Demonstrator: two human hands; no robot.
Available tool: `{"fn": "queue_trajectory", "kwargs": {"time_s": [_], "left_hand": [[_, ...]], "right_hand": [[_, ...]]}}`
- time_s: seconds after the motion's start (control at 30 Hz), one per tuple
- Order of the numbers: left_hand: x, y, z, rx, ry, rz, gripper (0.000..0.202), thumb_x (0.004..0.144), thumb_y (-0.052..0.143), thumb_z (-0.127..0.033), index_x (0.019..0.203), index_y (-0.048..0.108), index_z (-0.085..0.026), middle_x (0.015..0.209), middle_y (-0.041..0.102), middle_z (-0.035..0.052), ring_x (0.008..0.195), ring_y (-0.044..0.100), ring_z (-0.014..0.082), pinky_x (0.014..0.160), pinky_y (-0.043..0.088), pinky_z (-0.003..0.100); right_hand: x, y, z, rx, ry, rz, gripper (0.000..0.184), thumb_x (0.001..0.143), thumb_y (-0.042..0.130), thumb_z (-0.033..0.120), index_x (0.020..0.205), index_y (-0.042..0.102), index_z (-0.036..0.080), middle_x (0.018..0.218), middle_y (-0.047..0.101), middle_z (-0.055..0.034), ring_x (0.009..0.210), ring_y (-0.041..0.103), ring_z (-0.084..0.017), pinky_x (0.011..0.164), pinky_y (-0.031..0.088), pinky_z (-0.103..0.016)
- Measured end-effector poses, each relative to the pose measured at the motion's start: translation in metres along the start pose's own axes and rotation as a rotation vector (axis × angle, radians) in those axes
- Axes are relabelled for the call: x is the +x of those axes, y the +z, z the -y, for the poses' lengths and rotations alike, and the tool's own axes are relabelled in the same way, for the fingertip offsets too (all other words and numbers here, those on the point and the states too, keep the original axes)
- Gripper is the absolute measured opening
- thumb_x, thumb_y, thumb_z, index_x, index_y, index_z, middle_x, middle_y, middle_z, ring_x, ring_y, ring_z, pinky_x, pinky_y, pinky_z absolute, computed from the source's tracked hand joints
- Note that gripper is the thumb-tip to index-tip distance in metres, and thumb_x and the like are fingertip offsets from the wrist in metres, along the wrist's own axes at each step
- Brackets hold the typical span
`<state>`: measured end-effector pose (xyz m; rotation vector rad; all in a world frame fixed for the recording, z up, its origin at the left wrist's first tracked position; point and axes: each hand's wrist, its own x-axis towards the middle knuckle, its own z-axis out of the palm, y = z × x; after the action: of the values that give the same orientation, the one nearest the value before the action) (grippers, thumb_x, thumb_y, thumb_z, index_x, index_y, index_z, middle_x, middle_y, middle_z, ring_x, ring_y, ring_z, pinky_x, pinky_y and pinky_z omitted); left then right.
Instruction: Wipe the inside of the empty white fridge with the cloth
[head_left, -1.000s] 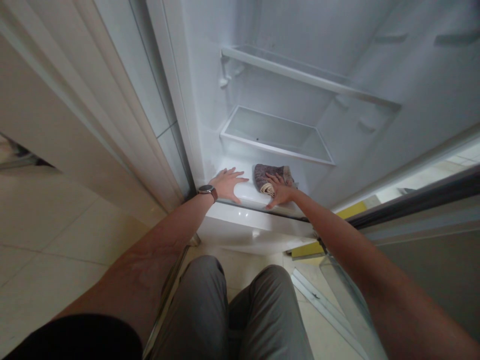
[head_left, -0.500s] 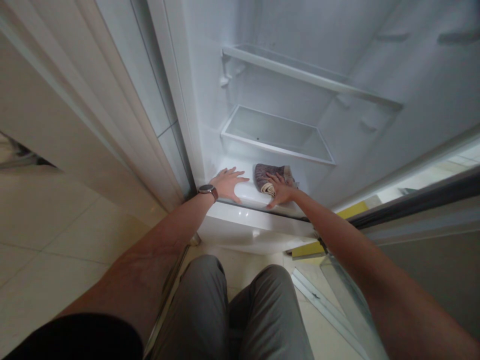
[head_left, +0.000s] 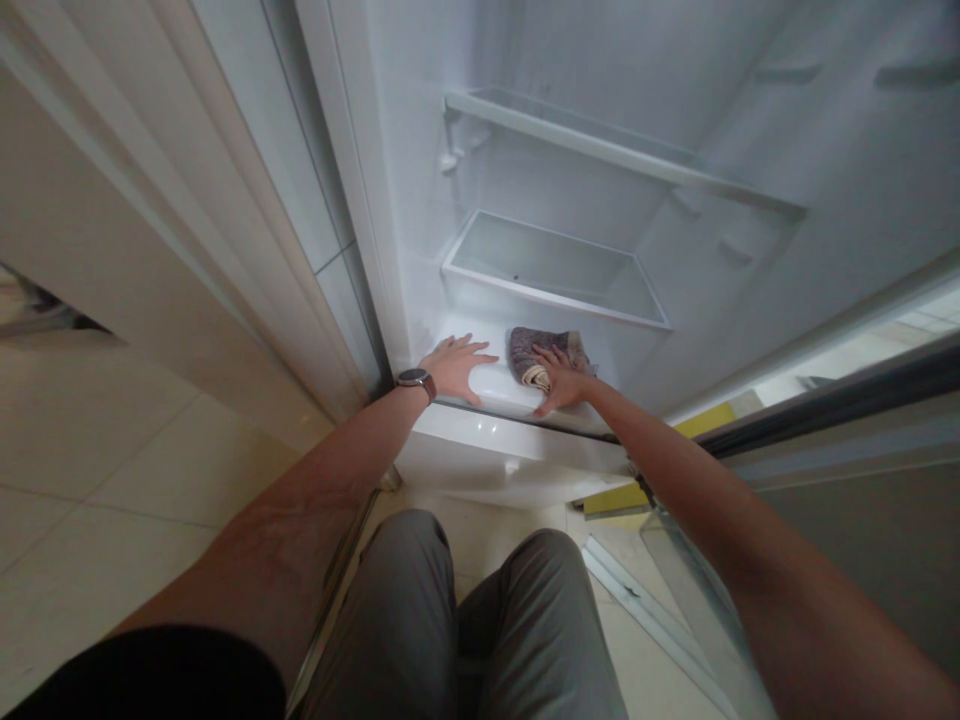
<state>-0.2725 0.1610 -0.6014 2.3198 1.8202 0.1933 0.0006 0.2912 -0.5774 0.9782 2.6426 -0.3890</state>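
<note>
Open fridge [head_left: 750, 150] in front of me, white all through. At its base runs the white bottom ledge [head_left: 495, 388], my marker. The lower shelf [head_left: 540, 297] sits just above the ledge, the upper shelf [head_left: 600, 146] higher. Right of the ledge's middle lies the grey-brown cloth [head_left: 534, 348]. My right hand [head_left: 562, 384] lies flat on it, fingers stretched, not gripping. My left hand [head_left: 452, 368] presses the ledge's left end, fingers splayed, palm down. My watch [head_left: 416, 379] hangs just off the ledge's front edge.
</note>
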Motion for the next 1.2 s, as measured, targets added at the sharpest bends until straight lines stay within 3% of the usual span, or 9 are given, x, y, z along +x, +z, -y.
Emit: {"fn": "queue_trajectory", "kwargs": {"time_s": [0.87, 0.93, 1.07, 1.2], "left_hand": [[0.000, 0.003, 0.002, -0.009, -0.011, -0.009, 0.107, 0.064, 0.078, -0.075, 0.158, 0.044, -0.035, 0.173, 0.026, 0.0047, 0.159, 0.014, 0.0419, 0.127, 0.007, 0.061], [-0.001, 0.001, 0.000, -0.007, 0.005, -0.032, 0.103, 0.066, 0.078, -0.074, 0.155, 0.047, -0.033, 0.170, 0.032, 0.0061, 0.157, 0.019, 0.0404, 0.127, 0.009, 0.059], [-0.008, -0.005, -0.007, 0.026, 0.065, -0.140, 0.086, 0.067, 0.079, -0.072, 0.136, 0.060, -0.024, 0.155, 0.048, 0.0120, 0.143, 0.040, 0.0375, 0.121, 0.022, 0.053], [-0.012, -0.009, -0.011, 0.094, 0.103, -0.150, 0.067, 0.069, 0.079, -0.072, 0.108, 0.070, -0.018, 0.126, 0.064, 0.0159, 0.121, 0.056, 0.0363, 0.106, 0.037, 0.047]], "right_hand": [[0.000, -0.001, 0.000, -0.003, 0.008, 0.012, 0.154, 0.042, 0.082, 0.084, 0.167, 0.004, 0.040, 0.175, -0.008, -0.0027, 0.158, -0.011, -0.053, 0.117, 0.013, -0.085], [0.002, -0.001, 0.000, -0.011, 0.021, 0.022, 0.146, 0.049, 0.077, 0.088, 0.166, 0.003, 0.043, 0.175, -0.009, 0.0001, 0.159, -0.011, -0.051, 0.118, 0.013, -0.084], [0.013, -0.003, 0.006, 0.003, 0.111, 0.011, 0.102, 0.080, 0.045, 0.088, 0.165, 0.008, 0.046, 0.175, -0.006, 0.0058, 0.162, -0.008, -0.044, 0.123, 0.010, -0.079], [0.033, -0.009, 0.017, 0.015, 0.167, -0.007, 0.094, 0.089, 0.035, 0.081, 0.167, 0.005, 0.039, 0.175, -0.008, 0.0031, 0.161, -0.008, -0.044, 0.125, 0.010, -0.075]]}}
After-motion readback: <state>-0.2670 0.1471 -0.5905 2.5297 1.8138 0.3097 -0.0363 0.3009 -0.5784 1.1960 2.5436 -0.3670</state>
